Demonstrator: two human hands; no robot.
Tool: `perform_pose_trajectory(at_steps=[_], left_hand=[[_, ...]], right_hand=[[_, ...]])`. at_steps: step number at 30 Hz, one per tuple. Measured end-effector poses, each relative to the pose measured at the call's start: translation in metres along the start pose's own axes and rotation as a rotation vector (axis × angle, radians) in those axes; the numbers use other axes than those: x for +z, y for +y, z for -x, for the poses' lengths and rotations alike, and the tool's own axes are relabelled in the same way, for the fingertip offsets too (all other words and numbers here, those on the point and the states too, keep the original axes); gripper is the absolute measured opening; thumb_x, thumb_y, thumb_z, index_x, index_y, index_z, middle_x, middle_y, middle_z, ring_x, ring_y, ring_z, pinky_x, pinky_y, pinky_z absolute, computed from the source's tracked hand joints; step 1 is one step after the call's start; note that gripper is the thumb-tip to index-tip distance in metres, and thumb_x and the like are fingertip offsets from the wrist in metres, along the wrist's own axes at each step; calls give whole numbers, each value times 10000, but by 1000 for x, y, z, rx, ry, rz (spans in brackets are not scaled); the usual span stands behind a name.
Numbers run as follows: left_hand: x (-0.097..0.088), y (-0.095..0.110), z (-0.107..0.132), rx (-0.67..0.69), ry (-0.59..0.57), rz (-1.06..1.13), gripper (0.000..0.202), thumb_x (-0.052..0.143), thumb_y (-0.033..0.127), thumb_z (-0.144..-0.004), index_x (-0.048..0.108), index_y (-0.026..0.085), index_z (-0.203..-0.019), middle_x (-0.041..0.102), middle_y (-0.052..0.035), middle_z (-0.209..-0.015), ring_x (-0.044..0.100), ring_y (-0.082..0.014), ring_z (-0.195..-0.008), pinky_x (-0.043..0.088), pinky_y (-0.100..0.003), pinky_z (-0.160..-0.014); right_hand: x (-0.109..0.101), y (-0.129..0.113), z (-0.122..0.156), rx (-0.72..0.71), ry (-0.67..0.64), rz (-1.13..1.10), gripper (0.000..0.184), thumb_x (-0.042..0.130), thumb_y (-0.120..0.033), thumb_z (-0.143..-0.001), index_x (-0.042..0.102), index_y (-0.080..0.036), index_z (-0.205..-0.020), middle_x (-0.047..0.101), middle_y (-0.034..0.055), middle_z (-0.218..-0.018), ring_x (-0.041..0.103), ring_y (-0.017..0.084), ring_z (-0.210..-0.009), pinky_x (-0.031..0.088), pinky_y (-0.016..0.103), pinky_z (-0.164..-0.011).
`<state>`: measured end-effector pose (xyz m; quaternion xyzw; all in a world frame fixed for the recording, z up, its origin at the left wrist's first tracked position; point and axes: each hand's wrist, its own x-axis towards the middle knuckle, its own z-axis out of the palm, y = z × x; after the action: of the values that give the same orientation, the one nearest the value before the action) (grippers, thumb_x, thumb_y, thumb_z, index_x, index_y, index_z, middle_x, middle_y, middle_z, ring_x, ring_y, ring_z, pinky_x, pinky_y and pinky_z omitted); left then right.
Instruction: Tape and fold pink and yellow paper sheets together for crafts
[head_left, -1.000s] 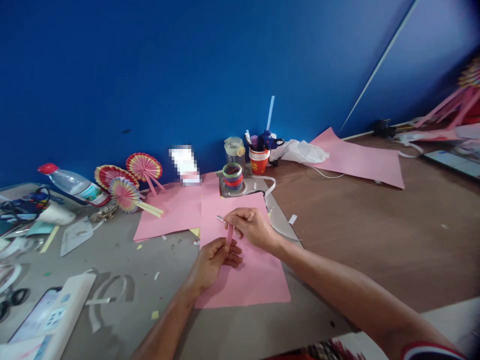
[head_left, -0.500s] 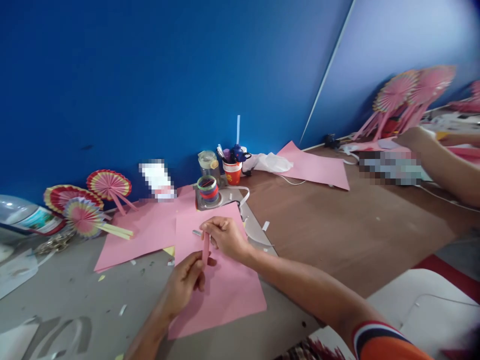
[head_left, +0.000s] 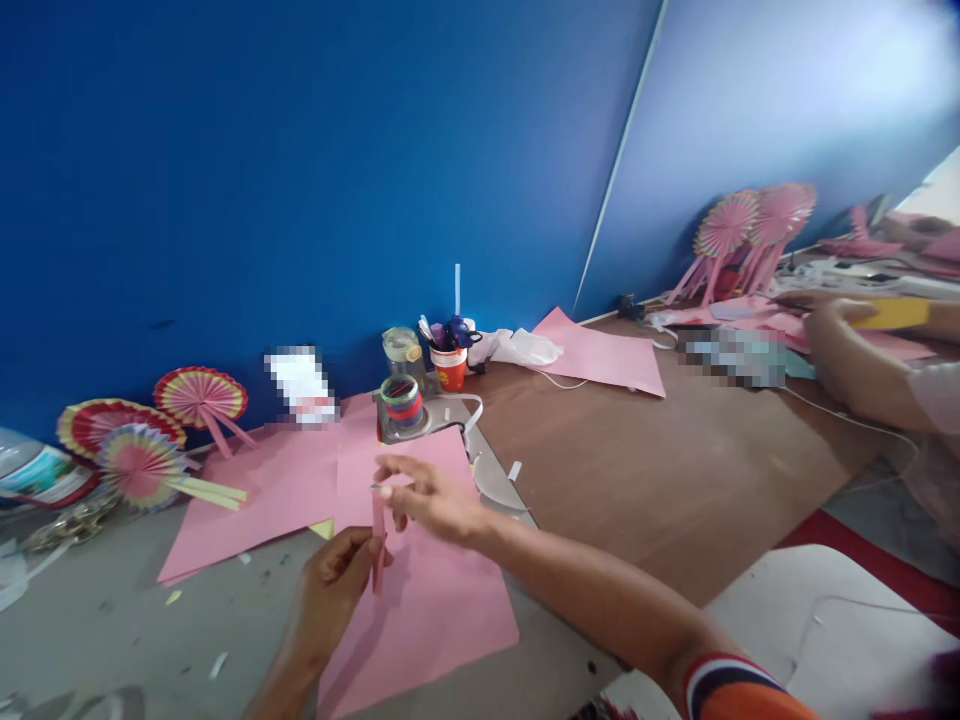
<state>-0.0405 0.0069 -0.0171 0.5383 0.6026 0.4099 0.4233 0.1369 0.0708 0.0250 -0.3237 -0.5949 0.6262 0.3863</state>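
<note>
My left hand (head_left: 334, 580) is closed on a narrow folded strip of pink paper (head_left: 378, 560), pinching it between thumb and fingers so that it stands nearly upright. At the strip's upper end, my right hand (head_left: 435, 505) has its index finger stretched out and apart from the thumb. The thumb tip is close to the strip; whether it touches is unclear. A tiny dark-grey bit shows by that tip, too small to name. Under both hands lies a large pink paper sheet (head_left: 450, 610), and more pink sheets (head_left: 277, 480) spread out to the left.
Pleated paper fans (head_left: 201, 398) stand at the left beside a plastic bottle (head_left: 45, 475). Tape rolls (head_left: 403, 408), a jar (head_left: 401, 345) and a red cup (head_left: 449, 370) of tools stand behind. At right, another person's hand (head_left: 844, 340) is near more fans (head_left: 727, 228).
My right hand has opened its pinch at the strip's top, index finger lifting off. My left hand keeps hold, now around the strip's middle. The view has shifted slightly right.
</note>
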Motion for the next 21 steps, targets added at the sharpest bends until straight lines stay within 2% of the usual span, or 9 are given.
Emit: perform_pose_trajectory(at_steps=[1,2,4,6,9,12,16,21], left_hand=[[0,0,-1,-11,28,32,367,639,517,-772,657,155,-720,551,14,-534,365,-70,-425,261,-180,-405],[-1,-1,-2,-20,59,63,375,642,523,-766,654,153,-708,515,28,-494,341,-63,-409,246,-176,-399],[-4,-2,-6,-39,112,131,386,650,528,-752,647,149,-681,463,47,-435,309,-54,-384,230,-173,-392],[-7,-2,-10,-51,142,194,390,662,525,-739,640,144,-659,453,52,-419,295,-47,-373,225,-173,-394],[-10,-2,-12,-46,153,252,396,673,530,-721,631,142,-651,464,53,-439,314,-44,-391,242,-170,-414],[-10,-2,-13,-39,153,289,412,679,548,-694,622,143,-650,505,45,-477,327,-43,-402,246,-169,-418],[-9,-3,-14,-46,150,329,412,701,545,-663,612,142,-657,575,21,-540,352,-46,-400,246,-173,-406],[-11,-8,-16,-39,122,373,402,699,523,-691,622,131,-643,492,52,-463,323,-39,-385,225,-168,-404]], right_hand=[[-7,-6,1,-25,9,120,511,536,-428,-866,481,-200,-1319,584,63,-1142,574,70,-641,460,224,-617],[-14,-12,2,-32,24,324,497,509,-423,-886,473,-201,-1329,588,60,-1137,594,91,-720,460,229,-665],[-25,-22,6,54,-46,857,417,505,-429,-889,554,-215,-1245,639,34,-1042,605,137,-857,445,242,-744],[-29,-25,13,122,-102,1028,373,571,-410,-843,628,-181,-1132,674,59,-955,619,198,-862,444,288,-739],[-23,-18,28,164,-148,1174,327,612,-350,-800,652,-132,-1041,675,135,-968,622,287,-916,443,362,-764],[-14,-3,37,177,-175,1275,304,587,-248,-792,621,-121,-1066,653,167,-1033,611,305,-972,431,381,-803],[-11,15,38,179,-189,1306,311,531,-168,-779,601,-146,-1081,650,134,-1032,629,259,-914,427,330,-753],[-29,20,44,179,-80,1273,324,472,-145,-790,600,-198,-1082,652,77,-1027,623,210,-875,397,274,-714]])
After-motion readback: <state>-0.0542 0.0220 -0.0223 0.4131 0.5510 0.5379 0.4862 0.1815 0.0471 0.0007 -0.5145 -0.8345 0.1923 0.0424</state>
